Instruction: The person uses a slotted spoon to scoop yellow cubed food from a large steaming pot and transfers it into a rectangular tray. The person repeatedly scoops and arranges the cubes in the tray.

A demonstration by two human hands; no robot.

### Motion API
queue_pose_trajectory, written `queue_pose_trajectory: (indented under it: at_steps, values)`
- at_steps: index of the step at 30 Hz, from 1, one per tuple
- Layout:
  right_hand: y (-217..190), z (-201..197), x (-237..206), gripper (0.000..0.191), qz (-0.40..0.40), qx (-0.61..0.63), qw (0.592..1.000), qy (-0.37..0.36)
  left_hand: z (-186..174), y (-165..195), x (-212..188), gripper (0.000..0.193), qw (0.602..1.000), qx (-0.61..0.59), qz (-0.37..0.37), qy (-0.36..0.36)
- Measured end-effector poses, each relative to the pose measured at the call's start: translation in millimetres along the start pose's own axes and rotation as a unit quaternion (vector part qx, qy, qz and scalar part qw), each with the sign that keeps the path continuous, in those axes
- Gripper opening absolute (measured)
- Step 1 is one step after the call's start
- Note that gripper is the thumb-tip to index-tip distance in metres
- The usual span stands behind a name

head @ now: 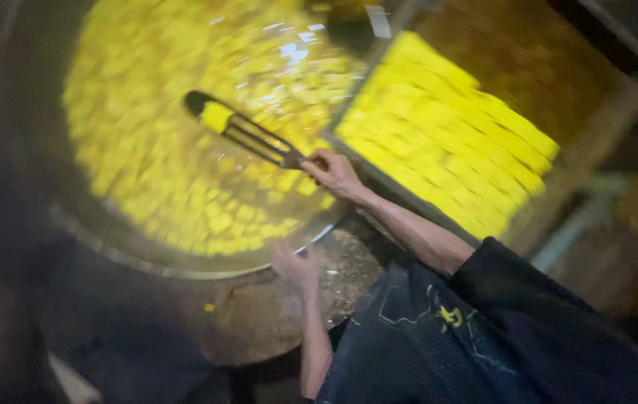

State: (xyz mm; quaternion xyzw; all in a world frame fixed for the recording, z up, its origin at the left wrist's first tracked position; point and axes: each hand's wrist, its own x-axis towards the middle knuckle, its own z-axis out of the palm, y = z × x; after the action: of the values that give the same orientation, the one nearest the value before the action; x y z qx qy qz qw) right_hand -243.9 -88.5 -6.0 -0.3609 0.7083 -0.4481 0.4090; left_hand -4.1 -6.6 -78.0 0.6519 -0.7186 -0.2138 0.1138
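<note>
Right hand (336, 173): clenched around the near end of long metal tongs (251, 136), forearm stretched out over the wok rim.
Tongs: long axis running from the grip up and to the far left, over the middle of the wok; tips closed on one yellow block (216, 117), lifted just above the others.
Yellow block: far and left of both hands, at the end of the tongs; right hand clearly the nearer, and the only one linked to it.
Left hand (296, 267): resting on the crusted ledge (349, 269) just outside the near rim of the wok; fingers blurred, so cannot tell whether curled or flat; nothing seen held.
Wok (120, 243): wide, round, shiny metal rim, filled with many yellow cubes (162, 172) in glistening oil.
Tray (356, 161): right of the wok, touching or just beside its rim, packed with tight rows of yellow pieces (446, 127).
Clothing: dark trousers (416, 344) and a dark sleeve (551, 314) at the near right.
Blur: strong throughout; fine detail unreadable.
</note>
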Motion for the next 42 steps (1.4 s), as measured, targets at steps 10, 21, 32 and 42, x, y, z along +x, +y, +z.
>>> queue_pose_trajectory:
  at_steps: [10,21,32,42]
  values:
    - [42.2,-313.4,-258.8,0.027,0.083,-0.179,0.921,0.336,8.3,33.4,-12.9,0.046,0.987,-0.079,0.122,0.070]
    - [154.9,-421.4,-430.2,0.030,0.127,-0.314,0.818,0.465,74.3,292.0,-50.5,0.042,0.888,-0.223,0.402,0.013]
    - [243.4,-455.5,-487.7,0.028,0.208,-0.011,0.838,0.504,184.4,525.3,-181.8,0.040,0.798,-0.129,0.566,-0.163]
    - [291.6,-456.1,-526.7,0.024,0.185,0.075,0.841,0.502,183.5,551.5,-144.8,0.035,0.639,0.079,0.742,-0.184]
